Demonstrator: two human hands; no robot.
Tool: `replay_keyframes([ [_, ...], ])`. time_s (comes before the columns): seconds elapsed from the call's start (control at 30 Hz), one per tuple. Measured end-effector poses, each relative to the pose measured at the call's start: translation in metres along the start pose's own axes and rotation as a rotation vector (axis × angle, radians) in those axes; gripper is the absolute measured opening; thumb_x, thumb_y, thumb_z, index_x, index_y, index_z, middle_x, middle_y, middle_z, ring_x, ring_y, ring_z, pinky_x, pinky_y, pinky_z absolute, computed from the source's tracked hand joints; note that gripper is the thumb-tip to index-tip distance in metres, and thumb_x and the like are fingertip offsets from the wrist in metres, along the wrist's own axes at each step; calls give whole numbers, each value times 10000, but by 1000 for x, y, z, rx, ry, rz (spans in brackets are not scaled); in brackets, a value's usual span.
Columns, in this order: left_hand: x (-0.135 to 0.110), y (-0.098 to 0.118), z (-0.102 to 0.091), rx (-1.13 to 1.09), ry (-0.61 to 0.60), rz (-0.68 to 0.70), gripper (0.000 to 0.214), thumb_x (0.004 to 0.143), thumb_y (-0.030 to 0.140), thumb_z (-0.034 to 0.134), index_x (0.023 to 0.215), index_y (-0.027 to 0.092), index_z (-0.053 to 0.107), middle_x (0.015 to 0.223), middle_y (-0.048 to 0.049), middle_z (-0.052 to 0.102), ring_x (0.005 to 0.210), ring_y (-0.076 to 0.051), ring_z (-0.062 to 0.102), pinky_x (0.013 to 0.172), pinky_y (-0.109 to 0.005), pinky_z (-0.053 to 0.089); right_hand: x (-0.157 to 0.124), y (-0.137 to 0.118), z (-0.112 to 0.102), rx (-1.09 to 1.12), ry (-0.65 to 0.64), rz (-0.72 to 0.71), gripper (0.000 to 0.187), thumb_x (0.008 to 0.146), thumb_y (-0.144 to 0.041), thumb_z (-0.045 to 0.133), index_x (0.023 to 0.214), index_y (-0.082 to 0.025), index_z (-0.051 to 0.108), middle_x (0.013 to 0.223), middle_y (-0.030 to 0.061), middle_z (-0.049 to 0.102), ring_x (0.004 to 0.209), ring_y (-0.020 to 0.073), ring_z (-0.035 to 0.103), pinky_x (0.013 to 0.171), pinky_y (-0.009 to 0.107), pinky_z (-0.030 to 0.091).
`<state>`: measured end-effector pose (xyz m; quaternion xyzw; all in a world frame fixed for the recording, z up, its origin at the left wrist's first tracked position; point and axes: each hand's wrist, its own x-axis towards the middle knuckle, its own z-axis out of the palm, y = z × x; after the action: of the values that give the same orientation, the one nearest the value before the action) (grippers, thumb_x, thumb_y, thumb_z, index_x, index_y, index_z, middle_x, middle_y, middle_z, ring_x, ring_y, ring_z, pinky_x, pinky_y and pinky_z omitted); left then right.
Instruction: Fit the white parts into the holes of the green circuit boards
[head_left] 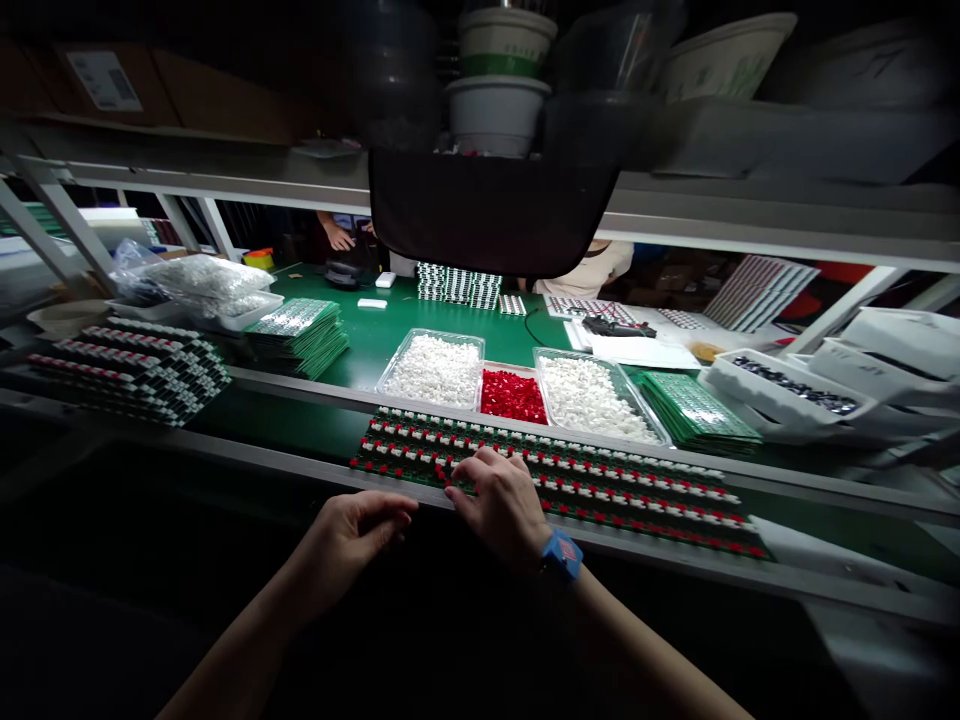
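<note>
Circuit panel (559,480): green, flat on the bench ledge directly before the person, angled slightly, with long rows of white and red parts across it.

Right hand (499,510): fingers (480,465) slightly spread, tips resting on the panel's left portion; no pinch visible. Blue wristband (562,553) on the wrist.

Left hand (358,540): just beside the panel's left end, not touching it. Fingers curled and loosely together, toward the thumb; whether they hold anything cannot be told.

Containers, in a row just beyond the panel:
- Clear tray (439,335), heaped with white parts (433,372).
- White tray (510,366), filled with red parts (514,397).
- Second clear tray (577,353), heaped with white parts (589,400).
- Foam tray (757,400), far right, holding dark parts (795,385).
- Plastic bag (199,280), far left, with white parts, on a tray.

Stacks on the green mat (375,340): bare green boards (298,335) left of the trays, more (697,412) to the right; filled panels (131,370) far left.

Co-worker's hand (337,232): across the bench, beyond the mat.
</note>
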<state>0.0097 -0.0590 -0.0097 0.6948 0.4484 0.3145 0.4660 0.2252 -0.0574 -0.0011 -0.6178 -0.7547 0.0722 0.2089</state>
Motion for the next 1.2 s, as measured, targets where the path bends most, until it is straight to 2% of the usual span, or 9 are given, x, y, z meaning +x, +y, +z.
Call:
replay_keyframes([
  [0.1,10,2,0,25,71,5,226,800,291,605,971,158,671,795,-35,719,692,-172,677,651,-269,544,6,-4,5,-8,-18,0,121,817,-313,640,830,-193,656,859,41,640,795,185,588,808,339,340],
  [0.2,22,5,-2,224,130,78,150,835,288,565,849,168,654,714,-6,679,630,-152,647,615,-253,516,7,-4,5,-1,-29,-13,107,829,-284,611,795,-192,653,821,35,647,749,172,589,757,313,357],
  [0.33,35,4,-4,506,174,285,134,853,214,536,826,187,664,836,-27,657,792,-172,625,762,-291,494,1,0,-2,98,32,-2,88,810,-254,586,779,-183,627,754,19,645,644,142,571,622,251,364],
  [0.43,43,0,-3,608,193,354,134,856,192,535,842,188,668,848,-41,622,847,-190,596,792,-314,482,-5,5,-8,220,69,3,32,769,-185,566,768,-188,598,670,-13,617,564,113,539,556,212,361],
  [0.63,50,-6,1,682,178,398,131,861,166,529,838,178,658,801,-36,601,811,-188,565,786,-330,470,-16,17,-13,318,114,-52,181,751,-93,492,827,-192,623,758,8,640,632,120,579,621,211,427],
  [0.87,52,-6,0,728,140,429,127,881,169,515,849,175,638,817,-36,603,791,-178,559,836,-353,445,-19,22,-15,353,87,-30,124,774,-111,529,781,-187,627,781,20,642,668,128,585,630,216,440],
  [1.07,51,5,-1,793,91,466,141,848,112,520,782,179,625,791,-31,605,785,-185,559,793,-336,438,-20,21,-19,390,72,25,104,768,-106,550,789,-180,619,674,-11,615,591,115,560,574,204,426],
  [1.2,52,12,8,860,95,542,164,842,102,524,868,190,660,813,-38,613,796,-186,561,770,-327,432,-20,24,-20,359,74,-9,127,786,-128,563,800,-195,670,779,13,653,661,126,599,641,221,459],
])
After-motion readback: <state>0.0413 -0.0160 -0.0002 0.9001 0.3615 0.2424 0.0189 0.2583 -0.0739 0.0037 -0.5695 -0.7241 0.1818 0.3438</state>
